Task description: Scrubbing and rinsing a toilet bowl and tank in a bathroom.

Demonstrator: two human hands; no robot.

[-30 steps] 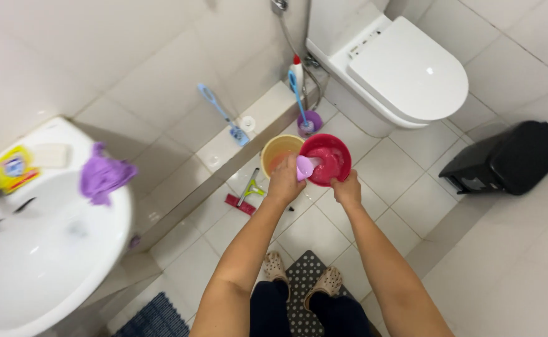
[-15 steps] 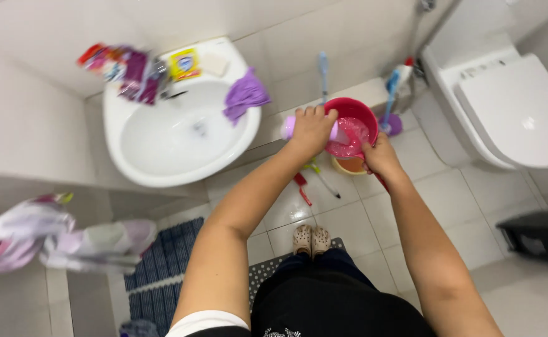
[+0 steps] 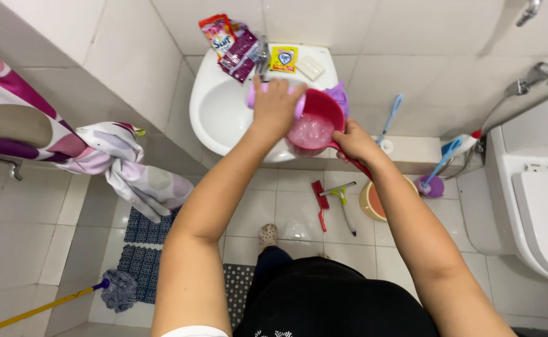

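Note:
My right hand (image 3: 352, 141) grips the handle of a red plastic scoop (image 3: 316, 122) with pale foamy liquid inside, held over the front right rim of a white washbasin (image 3: 224, 109). My left hand (image 3: 276, 105) is closed around a light purple bottle (image 3: 251, 95), held sideways at the scoop's far left rim. Both arms reach forward from the bottom of the view.
Detergent sachets (image 3: 235, 45), a yellow packet (image 3: 284, 59) and a soap bar (image 3: 311, 66) lie on the basin's back. A purple cloth (image 3: 338, 97) hangs at its right. On the floor: a beige bucket (image 3: 374, 201), brushes (image 3: 334, 203), mop (image 3: 115, 288). Toilet (image 3: 539, 206) at right.
My view has swung left and closer to the basin. Both hands carried the scoop and bottle up from the floor bucket until they are over the basin's rim.

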